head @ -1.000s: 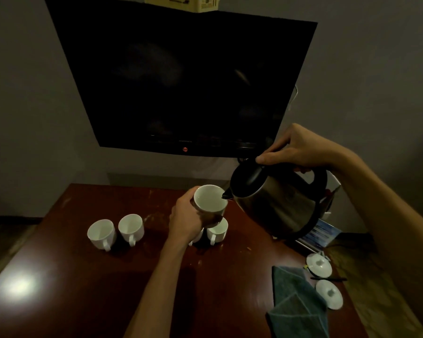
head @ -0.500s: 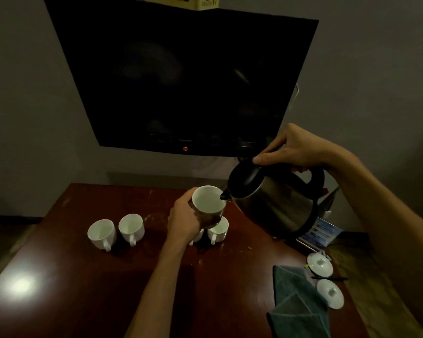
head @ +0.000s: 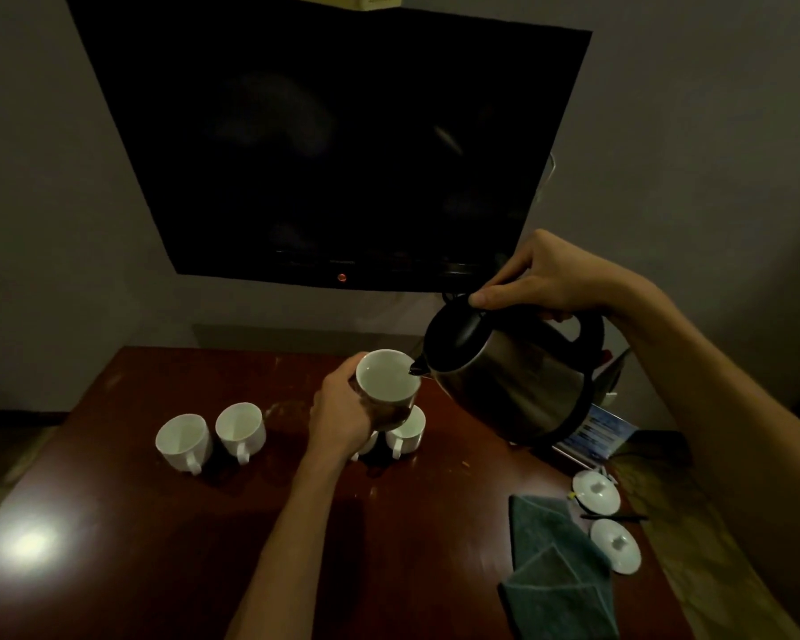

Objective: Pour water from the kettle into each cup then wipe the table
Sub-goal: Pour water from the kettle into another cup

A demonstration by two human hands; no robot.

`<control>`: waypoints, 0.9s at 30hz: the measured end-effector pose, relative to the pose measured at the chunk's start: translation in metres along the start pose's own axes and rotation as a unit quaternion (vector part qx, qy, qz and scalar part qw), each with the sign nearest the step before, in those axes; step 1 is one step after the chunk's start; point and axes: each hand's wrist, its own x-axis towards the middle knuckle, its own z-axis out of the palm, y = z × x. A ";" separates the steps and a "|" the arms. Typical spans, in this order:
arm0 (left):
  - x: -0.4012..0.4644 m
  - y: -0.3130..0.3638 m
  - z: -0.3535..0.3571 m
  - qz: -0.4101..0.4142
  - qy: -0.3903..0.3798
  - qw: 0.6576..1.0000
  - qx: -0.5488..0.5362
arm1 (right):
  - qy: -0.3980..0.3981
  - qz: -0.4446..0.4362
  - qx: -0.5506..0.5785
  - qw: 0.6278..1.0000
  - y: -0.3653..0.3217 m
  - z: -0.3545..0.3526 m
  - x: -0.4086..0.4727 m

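Kettle [head: 513, 376] tips a bit further vs a sec ago; right grip [head: 546, 279] closed on its handle, spout over cup [head: 386, 381] lifted in left grip [head: 342, 411]. Pour underway; cloth [head: 557, 575] waits below right grip.

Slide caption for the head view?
Right hand tilts kettle spout over cup held up by left hand.
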 end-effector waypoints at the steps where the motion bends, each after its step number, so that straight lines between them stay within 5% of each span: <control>1: -0.001 0.000 -0.001 0.000 0.001 1.000 0.000 | 0.000 -0.001 0.000 1.000 0.000 0.001 0.000; 27: -0.008 0.000 -0.005 0.021 0.009 0.998 0.050 | 0.012 0.013 -0.023 1.000 -0.010 0.004 0.003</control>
